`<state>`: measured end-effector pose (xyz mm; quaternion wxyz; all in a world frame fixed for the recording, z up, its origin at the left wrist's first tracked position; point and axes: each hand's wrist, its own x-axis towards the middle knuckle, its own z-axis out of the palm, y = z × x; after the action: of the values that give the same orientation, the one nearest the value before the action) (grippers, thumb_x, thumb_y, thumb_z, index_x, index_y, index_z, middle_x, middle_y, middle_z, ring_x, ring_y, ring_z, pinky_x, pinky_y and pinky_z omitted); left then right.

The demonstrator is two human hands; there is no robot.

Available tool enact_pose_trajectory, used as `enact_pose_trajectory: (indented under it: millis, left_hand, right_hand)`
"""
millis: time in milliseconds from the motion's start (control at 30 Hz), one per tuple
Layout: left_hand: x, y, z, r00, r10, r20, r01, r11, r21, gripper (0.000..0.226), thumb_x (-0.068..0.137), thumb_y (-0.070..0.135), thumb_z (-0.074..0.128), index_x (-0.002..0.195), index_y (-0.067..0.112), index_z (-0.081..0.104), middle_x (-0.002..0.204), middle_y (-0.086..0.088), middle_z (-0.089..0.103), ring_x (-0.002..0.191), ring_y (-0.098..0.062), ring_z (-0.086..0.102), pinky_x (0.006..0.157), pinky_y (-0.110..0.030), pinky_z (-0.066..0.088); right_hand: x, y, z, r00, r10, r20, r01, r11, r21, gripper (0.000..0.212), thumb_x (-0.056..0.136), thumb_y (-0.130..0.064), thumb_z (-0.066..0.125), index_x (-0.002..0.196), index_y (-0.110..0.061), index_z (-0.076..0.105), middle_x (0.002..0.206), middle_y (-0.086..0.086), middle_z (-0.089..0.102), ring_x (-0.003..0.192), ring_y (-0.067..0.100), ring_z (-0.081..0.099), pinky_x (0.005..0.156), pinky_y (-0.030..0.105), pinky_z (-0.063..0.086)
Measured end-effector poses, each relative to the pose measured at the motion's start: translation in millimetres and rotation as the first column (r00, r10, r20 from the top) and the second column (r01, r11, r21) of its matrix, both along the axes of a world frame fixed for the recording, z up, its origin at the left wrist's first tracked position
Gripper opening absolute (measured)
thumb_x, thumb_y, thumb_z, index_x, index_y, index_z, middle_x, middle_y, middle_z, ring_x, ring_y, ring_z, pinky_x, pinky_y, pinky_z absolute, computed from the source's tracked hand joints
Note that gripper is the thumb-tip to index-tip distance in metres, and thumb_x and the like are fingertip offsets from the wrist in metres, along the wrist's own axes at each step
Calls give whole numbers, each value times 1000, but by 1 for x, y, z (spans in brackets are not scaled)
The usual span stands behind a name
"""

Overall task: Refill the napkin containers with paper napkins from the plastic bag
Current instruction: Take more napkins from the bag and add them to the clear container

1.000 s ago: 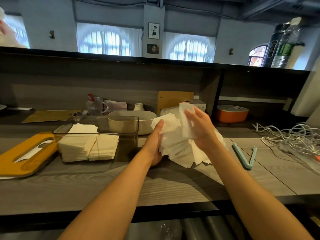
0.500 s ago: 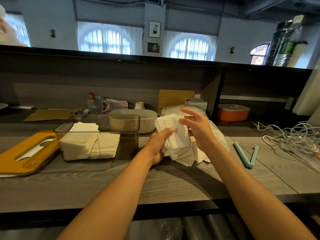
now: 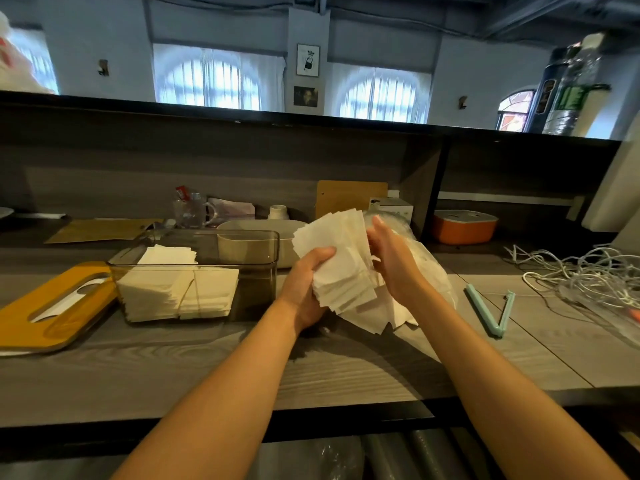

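Napkins [image 3: 341, 261]: a fanned, uneven stack held above the tabletop [image 3: 207, 362], just right of the clear container [image 3: 242, 237]. Left hand [image 3: 306, 289] grips the stack from below, thumb curled over its front face; right hand [image 3: 394, 261] holds the far right edge, fingers bent round it. Judgement: square the edges before loading, tapping the stack flush, then slide it into the free right part of the container beside the napkins already inside. Plastic bag [image 3: 429, 268] lies behind the right hand.
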<state>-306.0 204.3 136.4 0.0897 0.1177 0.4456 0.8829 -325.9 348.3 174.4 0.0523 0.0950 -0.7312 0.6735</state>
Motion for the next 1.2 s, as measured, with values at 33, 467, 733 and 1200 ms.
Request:
enact_pose_trajectory:
  millis: [33,467,733,1200]
  left_hand:
    - [1,1,0,1000,-5,-2,5,1000,-25,49,88,28,58,133,7,54,94,-11,71,86,-26,70,72,-40,59]
    - [-3,3,-1,993,-2,118,5,1000,-20,27,94,29,56,116,15,64,92,-9,72,85,-25,68,79,-39,56]
    - [-14,9,-5,975,176,133,-158,978,-135,73,74,68,58,132,24,57,120,-11,70,110,-33,67,86,-45,58]
    - [-8,6,-9,934,350,74,-344,935,-86,38,95,26,59,132,16,58,116,-13,71,102,-29,69,76,-40,58]
  right_hand:
    - [1,-2,0,1000,-25,-14,25,1000,5,34,102,-44,42,95,-21,66,103,2,67,97,20,63,89,37,49]
    - [-3,8,3,938,-319,-139,290,937,-194,25,102,-30,48,83,-23,63,91,0,60,93,18,56,91,36,50]
    - [2,8,9,970,-125,-210,84,977,-193,22,103,-25,46,92,-21,64,96,4,62,94,21,58,88,36,52]
    - [-10,2,-17,962,28,-270,45,965,260,41,105,-36,34,138,-17,51,137,2,53,122,15,51,100,26,41]
